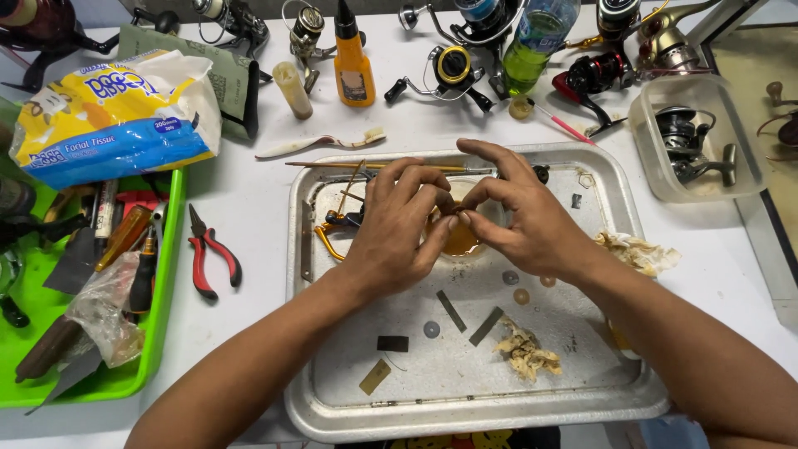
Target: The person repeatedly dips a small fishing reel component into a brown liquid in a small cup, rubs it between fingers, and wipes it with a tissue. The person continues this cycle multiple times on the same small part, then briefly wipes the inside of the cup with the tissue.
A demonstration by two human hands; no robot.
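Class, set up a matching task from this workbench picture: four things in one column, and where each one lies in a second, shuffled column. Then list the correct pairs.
Things
1. red-handled pliers
2. orange squeeze bottle
3. grey fishing reel
4. crumpled paper scrap

Places
A. inside the clear plastic tub
B. on the white table between the green tray and the metal tray
C. on the metal tray, near the right forearm
D. upright at the back of the table

Pairs: 1-B, 2-D, 3-A, 4-C
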